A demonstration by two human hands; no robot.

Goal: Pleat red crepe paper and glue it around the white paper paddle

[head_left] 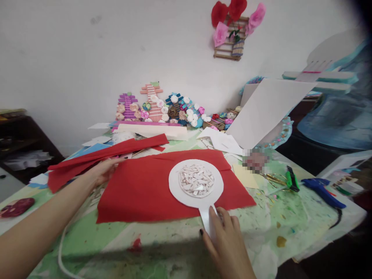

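White paddle [175, 185] is sitting over the red sheet [142, 186]; your right grip [228, 240] is clasping its handle [205, 217]. Your left grip [105, 171] is resting at the sheet's edge; I cannot tell if it is pinching. If the paddle is tipping, any loose white bits [197, 179] could be sliding off.

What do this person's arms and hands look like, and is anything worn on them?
The left hand and right hand are ungloved. The left forearm shows no sleeve, watch or bracelet. The right thumbnail looks painted black. Further up, both arms leave the picture.
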